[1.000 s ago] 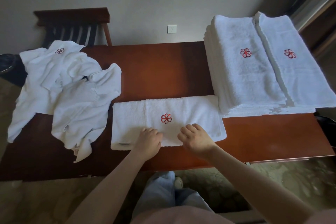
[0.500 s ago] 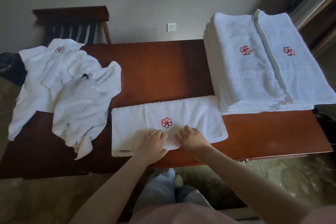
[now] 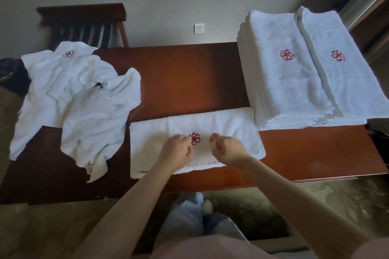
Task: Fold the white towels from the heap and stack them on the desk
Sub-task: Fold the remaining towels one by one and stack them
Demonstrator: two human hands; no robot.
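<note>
A white towel [image 3: 231, 130] with a red flower logo lies folded into a long strip near the front edge of the red-brown desk [image 3: 185, 78]. My left hand [image 3: 176, 150] hovers over it just left of the logo. My right hand [image 3: 228, 149] is just right of the logo. The fingers of both are loosely bent and hold nothing. The heap of unfolded white towels [image 3: 84, 101] sprawls over the desk's left end, partly hanging off. Two stacks of folded towels [image 3: 284, 82] stand side by side at the right end.
A dark wooden chair [image 3: 84, 19] stands behind the desk at the left, against the wall with a socket [image 3: 199, 28]. A dark object [image 3: 10, 73] sits at the far left edge. My legs [image 3: 189, 216] are under the desk's front edge.
Both hands have slid from the towel's front edge toward the logo. They no longer press flat; the fingers have lifted and curled.
</note>
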